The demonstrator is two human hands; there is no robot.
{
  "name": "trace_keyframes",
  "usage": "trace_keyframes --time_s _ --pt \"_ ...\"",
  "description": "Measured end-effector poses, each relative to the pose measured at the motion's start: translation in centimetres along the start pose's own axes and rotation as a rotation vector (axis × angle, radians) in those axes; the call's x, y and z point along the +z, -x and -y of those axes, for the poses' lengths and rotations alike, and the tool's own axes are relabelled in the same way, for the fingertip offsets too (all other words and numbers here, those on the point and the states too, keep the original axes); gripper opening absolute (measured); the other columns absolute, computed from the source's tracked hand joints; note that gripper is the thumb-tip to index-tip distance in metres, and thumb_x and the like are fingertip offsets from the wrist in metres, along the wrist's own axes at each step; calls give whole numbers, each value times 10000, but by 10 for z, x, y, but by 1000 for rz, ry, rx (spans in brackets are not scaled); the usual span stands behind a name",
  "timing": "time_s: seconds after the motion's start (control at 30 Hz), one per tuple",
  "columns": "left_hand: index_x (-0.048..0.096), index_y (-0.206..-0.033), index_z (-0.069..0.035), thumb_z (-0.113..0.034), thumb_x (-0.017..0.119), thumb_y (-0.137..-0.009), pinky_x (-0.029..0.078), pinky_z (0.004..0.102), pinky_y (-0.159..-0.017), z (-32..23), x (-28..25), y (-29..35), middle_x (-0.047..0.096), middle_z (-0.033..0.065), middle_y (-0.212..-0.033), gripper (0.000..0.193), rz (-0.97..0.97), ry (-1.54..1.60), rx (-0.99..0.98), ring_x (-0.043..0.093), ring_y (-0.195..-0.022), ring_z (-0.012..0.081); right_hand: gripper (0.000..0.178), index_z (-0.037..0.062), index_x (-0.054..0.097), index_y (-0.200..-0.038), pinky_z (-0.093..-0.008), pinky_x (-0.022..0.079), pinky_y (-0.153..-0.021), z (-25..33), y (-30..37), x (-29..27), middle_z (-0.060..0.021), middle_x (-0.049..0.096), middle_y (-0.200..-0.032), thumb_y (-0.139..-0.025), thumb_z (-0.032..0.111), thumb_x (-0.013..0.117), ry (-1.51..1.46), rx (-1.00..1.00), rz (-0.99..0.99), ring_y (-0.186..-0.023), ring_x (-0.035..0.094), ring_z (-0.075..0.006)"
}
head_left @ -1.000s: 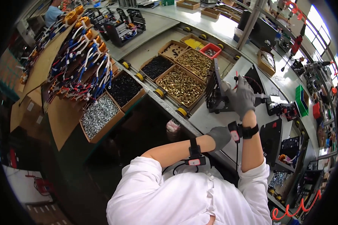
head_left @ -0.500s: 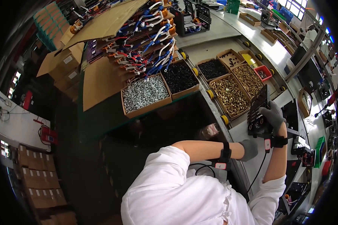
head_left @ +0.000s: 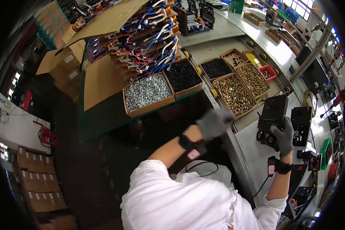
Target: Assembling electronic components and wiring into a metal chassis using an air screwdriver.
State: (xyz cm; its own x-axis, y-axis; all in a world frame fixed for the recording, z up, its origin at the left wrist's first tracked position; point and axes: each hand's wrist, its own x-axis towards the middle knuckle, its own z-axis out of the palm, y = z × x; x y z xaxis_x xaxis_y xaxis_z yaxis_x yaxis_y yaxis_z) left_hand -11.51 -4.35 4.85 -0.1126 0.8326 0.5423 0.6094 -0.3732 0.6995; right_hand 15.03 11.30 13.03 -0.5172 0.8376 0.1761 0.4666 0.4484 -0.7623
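My right hand [head_left: 284, 137], in a grey glove, grips the edge of a black slotted housing part [head_left: 274, 111] with round openings at its near end. The part is tilted over the light work surface. My left hand [head_left: 215, 123], also gloved in grey, is smeared by motion beside the rail, near a cardboard box [head_left: 237, 97] of brass-coloured fittings. Its fingers are too blurred to read. Past this box lies a second box [head_left: 253, 79] of brass-coloured fittings. Another black panel [head_left: 301, 124] lies right of my right hand.
Open boxes of silver fasteners [head_left: 147, 92] and small black parts [head_left: 184, 76] stand left of the metal rail [head_left: 234, 149]. Behind them rises a stack of cardboard layers with coils and cables [head_left: 153, 42]. A red tray [head_left: 267, 73] sits at the far right of the boxes.
My left hand has swung left and away from me toward the fittings boxes. The black housing part has turned in my right hand, and a broad flat face now shows.
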Motion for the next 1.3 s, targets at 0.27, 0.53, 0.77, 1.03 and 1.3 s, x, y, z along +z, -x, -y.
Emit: trace_keyframes --time_s 0.27,0.53,0.77,1.03,1.3 --pt "645 -1069 -76 -205 642 -836 506 456 -855 13 -203 60 602 164 -1123 266 -387 -1141 -766 606 -1023 354 350 -40 572 -1162 -297 491 -836 9 20 -58 -102 641 -1048 -825 49 586 -617 19 -254 -943 606 -161" --pt "676 -974 -52 -73 688 -811 535 346 -729 -39 -18 -5 672 117 -948 165 18 -208 61 662 -824 280 378 59 567 -1286 -295 570 -577 -136 78 -66 -117 633 -1172 -939 206 541 -936 -65 -934 -899 676 -209" --pt "637 -1017 -59 -111 661 -800 536 390 -761 -110 150 -12 598 124 -1047 224 830 -107 310 632 -914 281 357 64 642 -1118 -370 573 -795 -187 148 -57 -104 679 -1103 -916 344 551 -1351 177 -738 -951 678 -252" --pt "626 -1081 -35 -42 679 -753 531 393 -835 -111 195 -19 569 156 -1142 333 1140 -319 421 586 -1067 312 356 -22 544 -1270 -351 464 -970 -67 174 -82 -116 617 -1197 -941 114 533 -550 105 -1038 -1118 591 -225" --pt "665 -1077 -93 -8 618 -792 536 397 -813 -80 151 -24 609 137 -1089 302 684 -17 146 615 -999 314 444 58 606 -1206 -407 443 -996 -23 128 -53 -133 606 -1194 -769 75 681 699 -137 -527 -1131 578 -325"
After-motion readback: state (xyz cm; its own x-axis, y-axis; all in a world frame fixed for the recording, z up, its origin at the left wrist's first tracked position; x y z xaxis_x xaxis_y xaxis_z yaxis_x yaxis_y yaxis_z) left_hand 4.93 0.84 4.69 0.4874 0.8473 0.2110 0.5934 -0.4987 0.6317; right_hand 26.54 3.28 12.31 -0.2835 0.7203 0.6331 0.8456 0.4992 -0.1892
